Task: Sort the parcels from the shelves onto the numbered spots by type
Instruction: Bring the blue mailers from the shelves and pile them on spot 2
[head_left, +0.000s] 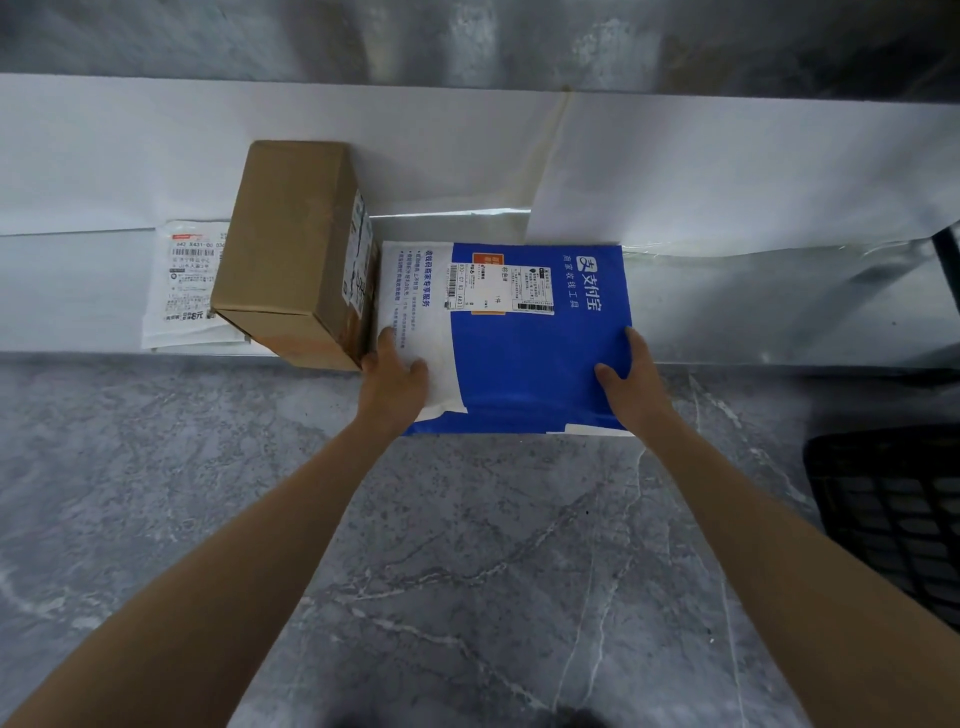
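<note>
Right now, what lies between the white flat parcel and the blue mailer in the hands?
The brown cardboard box stands there, overlapping the white parcel; the head view shows it.

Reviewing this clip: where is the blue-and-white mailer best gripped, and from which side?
Probably take the blue-and-white mailer by its near corners, from the front: it lies flat, overhanging the shelf, with the brown box crowding its left edge. The left hand and right hand grip there.
</note>
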